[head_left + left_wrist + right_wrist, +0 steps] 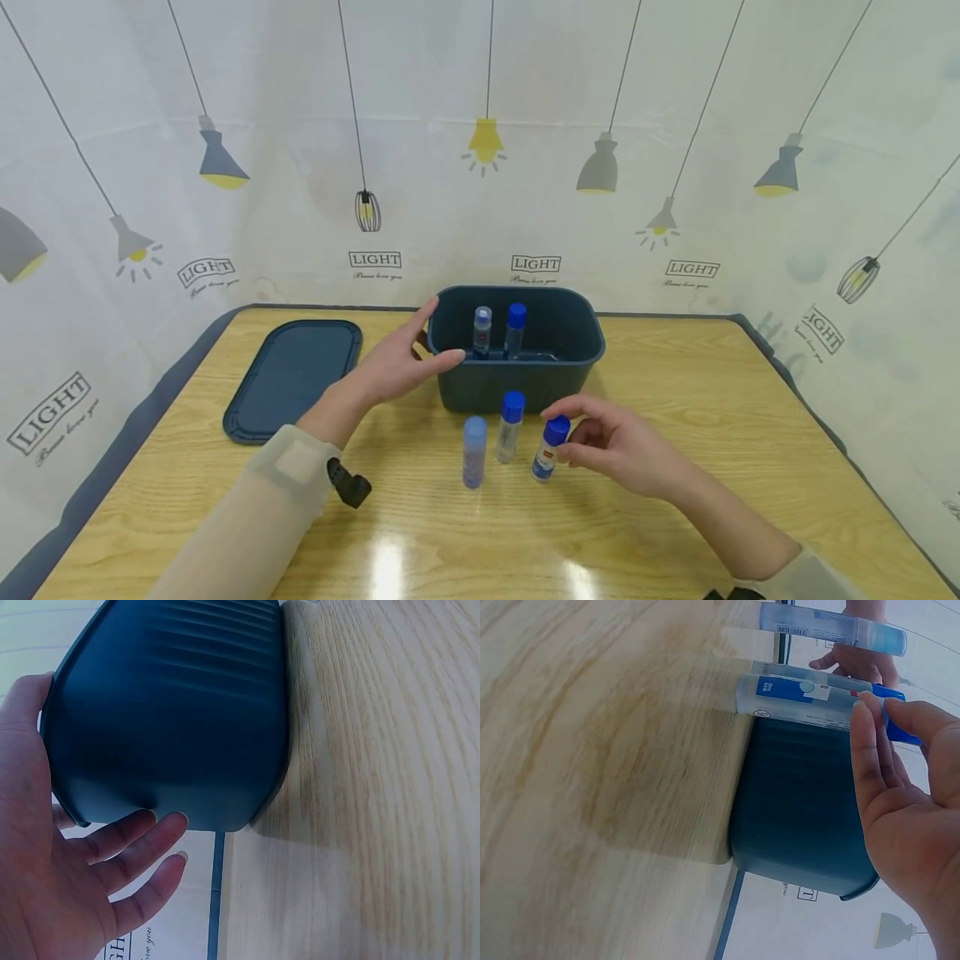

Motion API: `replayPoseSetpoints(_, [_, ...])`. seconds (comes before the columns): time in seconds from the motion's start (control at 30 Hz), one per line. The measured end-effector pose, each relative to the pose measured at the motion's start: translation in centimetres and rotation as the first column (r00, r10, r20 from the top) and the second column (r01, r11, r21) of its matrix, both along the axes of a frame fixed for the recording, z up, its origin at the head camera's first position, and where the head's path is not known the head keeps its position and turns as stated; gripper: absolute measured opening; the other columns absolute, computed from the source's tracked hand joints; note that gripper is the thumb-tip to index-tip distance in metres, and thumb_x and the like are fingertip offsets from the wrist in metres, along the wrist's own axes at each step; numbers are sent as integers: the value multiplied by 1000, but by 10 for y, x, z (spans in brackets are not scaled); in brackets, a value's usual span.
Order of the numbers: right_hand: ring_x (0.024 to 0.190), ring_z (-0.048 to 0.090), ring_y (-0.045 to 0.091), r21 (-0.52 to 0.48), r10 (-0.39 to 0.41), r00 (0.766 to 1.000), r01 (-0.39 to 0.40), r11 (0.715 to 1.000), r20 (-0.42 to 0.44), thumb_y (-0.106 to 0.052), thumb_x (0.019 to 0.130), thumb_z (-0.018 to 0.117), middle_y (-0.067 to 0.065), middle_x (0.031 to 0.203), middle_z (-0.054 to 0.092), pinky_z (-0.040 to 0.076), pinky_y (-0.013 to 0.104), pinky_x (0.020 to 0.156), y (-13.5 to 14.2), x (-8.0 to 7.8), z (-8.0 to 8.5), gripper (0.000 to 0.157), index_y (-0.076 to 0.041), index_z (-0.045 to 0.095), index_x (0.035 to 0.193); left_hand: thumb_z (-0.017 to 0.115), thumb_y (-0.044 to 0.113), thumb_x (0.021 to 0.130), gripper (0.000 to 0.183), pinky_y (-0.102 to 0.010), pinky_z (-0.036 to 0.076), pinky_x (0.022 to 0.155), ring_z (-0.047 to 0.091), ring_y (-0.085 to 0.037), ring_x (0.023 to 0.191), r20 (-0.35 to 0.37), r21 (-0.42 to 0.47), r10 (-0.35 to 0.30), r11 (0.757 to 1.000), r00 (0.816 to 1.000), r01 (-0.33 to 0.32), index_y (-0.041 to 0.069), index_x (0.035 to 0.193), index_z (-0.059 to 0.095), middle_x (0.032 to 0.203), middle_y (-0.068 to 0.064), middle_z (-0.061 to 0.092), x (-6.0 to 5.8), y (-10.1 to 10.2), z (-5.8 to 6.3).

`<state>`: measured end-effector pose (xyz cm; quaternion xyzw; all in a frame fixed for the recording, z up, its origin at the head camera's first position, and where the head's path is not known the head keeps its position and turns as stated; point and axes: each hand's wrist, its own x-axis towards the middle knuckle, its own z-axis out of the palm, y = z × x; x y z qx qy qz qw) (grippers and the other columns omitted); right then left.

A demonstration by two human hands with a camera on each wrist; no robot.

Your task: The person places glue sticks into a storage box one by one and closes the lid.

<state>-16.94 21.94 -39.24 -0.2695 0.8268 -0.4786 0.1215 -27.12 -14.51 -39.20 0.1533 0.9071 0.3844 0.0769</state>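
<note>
A dark blue plastic bin (517,386) stands at the back of the table. My left hand (393,360) grips its left end, thumb at the front rim and index finger by the back corner; the other fingers hang loosely beside the wall in the left wrist view. My right hand (618,446) pinches a glue bottle (546,457) by its blue cap, in front of the bin. The bottle is upright, slightly tilted. Left of it stand another blue-capped bottle (508,437) and a pale blue bottle (473,454). Inside the bin are a clear-capped bottle (482,333) and a blue-capped bottle (514,332).
A dark blue lid (296,379) lies flat on the wooden table (697,375), left of the bin. A curtain (427,142) printed with hanging lamps rises behind the table and along its sides.
</note>
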Motion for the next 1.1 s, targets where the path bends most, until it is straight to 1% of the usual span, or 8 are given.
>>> replayPoseSetpoints(0.13, [88, 74, 25, 28, -12, 999, 13, 1000, -34, -16, 104, 77, 5, 113, 74, 62, 29, 74, 1, 0, -1, 37, -24, 68, 139, 65, 79, 96, 108, -51, 59, 99, 66, -33, 118, 4, 2, -2, 1000, 1000, 2, 42, 177, 5, 155, -14, 55, 0, 0, 1])
replayPoseSetpoints(0.27, [87, 74, 23, 20, -25, 995, 27, 999, -98, -15, 104, 78, 2, 110, 76, 60, 28, 74, 5, 2, 5, 38, -24, 69, 139, 66, 77, 97, 108, -51, 59, 98, 67, -33, 118, 10, 6, -6, 1000, 1000, 6, 41, 178, 5, 155, -15, 55, 0, 0, 1])
replayPoseSetpoints(0.43, [83, 72, 17, -53, -56, 978, 46, 998, -203, -7, 103, 76, 3, 103, 76, 60, 27, 72, 10, 3, 28, 38, -17, 69, 140, 66, 77, 97, 106, -52, 58, 100, 66, -33, 119, 10, 4, -8, 1000, 1000, 8, 42, 177, 5, 156, -14, 54, 1, 0, 3])
replayPoseSetpoints(0.57, [74, 68, 14, -115, -93, 951, 61, 992, -294, 2, 102, 75, 0, 92, 75, 55, 28, 62, 15, -1, 54, 43, -11, 67, 141, 65, 78, 97, 106, -51, 58, 99, 66, -33, 119, 8, 5, -7, 1000, 1000, 7, 43, 177, 5, 156, -14, 54, 1, 0, 3])
replayPoseSetpoints(0.67, [71, 66, 13, -198, -108, 934, 41, 979, -340, 8, 100, 73, 0, 89, 73, 51, 28, 60, 18, -9, 72, 47, -8, 66, 144, 65, 79, 97, 107, -51, 58, 99, 66, -33, 119, 4, 7, -7, 1000, 1000, 7, 43, 177, 4, 157, -13, 54, 1, 0, 2])
replayPoseSetpoints(0.83, [77, 71, 12, -320, -157, 918, 35, 947, -364, 9, 99, 75, 3, 98, 72, 58, 20, 71, 18, -26, 96, 49, -8, 68, 144, 65, 78, 97, 107, -51, 59, 98, 67, -33, 118, -3, 4, -8, 1000, 1000, 8, 42, 177, 4, 157, -14, 54, 1, -1, 2])
replayPoseSetpoints(1.0, [81, 73, 10, -236, -263, 872, 177, 956, -413, 3, 101, 75, -4, 104, 70, 57, 18, 73, 15, -43, 111, 51, -15, 67, 148, 66, 77, 97, 107, -52, 59, 99, 67, -32, 118, -5, 1, -8, 1000, 1000, 8, 42, 177, 4, 159, -14, 52, 1, -1, 1])
replayPoseSetpoints(1.1, [84, 75, 8, -197, -291, 862, 227, 954, -416, -3, 103, 75, -3, 109, 69, 57, 17, 76, 13, -58, 110, 50, -16, 65, 150, 66, 76, 98, 106, -53, 58, 100, 67, -33, 118, -6, -3, -8, 1000, 1000, 8, 42, 177, 5, 160, -14, 52, 1, -1, 2])
